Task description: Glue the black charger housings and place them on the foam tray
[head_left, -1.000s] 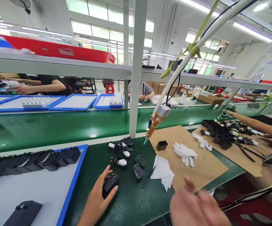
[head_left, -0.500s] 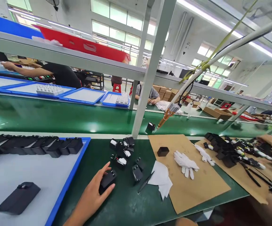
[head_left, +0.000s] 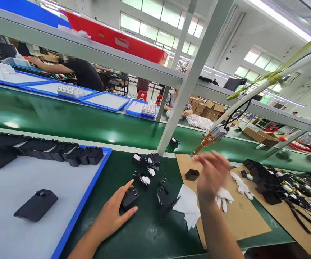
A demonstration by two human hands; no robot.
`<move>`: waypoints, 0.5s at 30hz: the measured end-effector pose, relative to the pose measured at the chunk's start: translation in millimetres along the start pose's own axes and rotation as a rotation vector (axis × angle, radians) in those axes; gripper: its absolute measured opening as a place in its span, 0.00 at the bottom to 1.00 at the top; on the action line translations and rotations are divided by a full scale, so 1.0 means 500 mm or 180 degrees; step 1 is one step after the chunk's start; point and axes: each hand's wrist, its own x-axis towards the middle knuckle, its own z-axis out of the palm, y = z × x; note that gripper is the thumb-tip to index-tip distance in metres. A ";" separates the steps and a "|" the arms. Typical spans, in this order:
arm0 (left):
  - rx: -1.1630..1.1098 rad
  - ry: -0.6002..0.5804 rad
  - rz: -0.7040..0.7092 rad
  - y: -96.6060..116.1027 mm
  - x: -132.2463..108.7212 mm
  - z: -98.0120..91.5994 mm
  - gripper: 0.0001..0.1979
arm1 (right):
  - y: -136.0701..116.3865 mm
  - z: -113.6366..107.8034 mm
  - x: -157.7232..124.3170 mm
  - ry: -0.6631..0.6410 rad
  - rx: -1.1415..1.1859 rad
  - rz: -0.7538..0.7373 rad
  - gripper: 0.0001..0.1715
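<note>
My left hand [head_left: 112, 210] rests on the green bench, with its thumb and fingers around a black plug adapter [head_left: 129, 199] whose metal prongs face up. Beside it, several black adapters with white parts [head_left: 145, 179] lie in a loose group, and another black adapter [head_left: 163, 196] stands to the right. My right hand [head_left: 213, 171] is raised over the brown cardboard, close to the tip of a hanging orange electric screwdriver [head_left: 202, 144]. Motion smears its fingers, so I cannot see whether they hold anything. Dark tweezers [head_left: 170, 208] lie by a white cloth [head_left: 187, 205].
A blue-rimmed tray [head_left: 82, 201] on the left holds a row of black adapters and one lying alone. On the cardboard [head_left: 241, 223] are a black case [head_left: 192, 175] and white gloves [head_left: 240, 185]. A metal post [head_left: 190, 86] rises behind the bench. Co-workers sit beyond.
My right hand has come up into view from below, over the cardboard by the screwdriver. My left hand stays around the adapter. The view has shifted, tilting down a little.
</note>
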 end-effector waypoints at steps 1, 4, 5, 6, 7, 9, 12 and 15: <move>-0.0006 -0.0020 -0.0014 0.000 0.000 -0.001 0.34 | 0.003 0.022 0.037 -0.0136 -0.0355 0.0050 0.25; -0.0048 -0.0004 -0.0009 -0.002 0.000 -0.001 0.35 | 0.033 0.107 0.154 -0.0675 -0.1473 0.0357 0.25; -0.0071 0.0006 0.0008 -0.003 0.000 -0.001 0.35 | 0.047 0.135 0.186 -0.0793 -0.1645 0.0485 0.23; -0.0099 0.0013 0.0027 -0.003 -0.001 -0.001 0.35 | 0.063 0.161 0.213 -0.0873 -0.1782 0.0631 0.21; -0.0132 0.0014 0.0040 -0.004 -0.001 -0.001 0.36 | 0.078 0.183 0.233 -0.0931 -0.1910 0.0774 0.20; -0.0200 -0.0018 0.0048 -0.004 -0.002 -0.002 0.36 | 0.103 0.214 0.260 -0.1014 -0.2108 0.1014 0.20; -0.0280 -0.0123 0.0055 -0.001 -0.004 -0.004 0.37 | 0.126 0.233 0.275 -0.1106 -0.2212 0.1169 0.21; -0.0322 -0.0214 0.0088 0.005 -0.004 -0.007 0.38 | 0.135 0.239 0.276 -0.1147 -0.2144 0.1024 0.18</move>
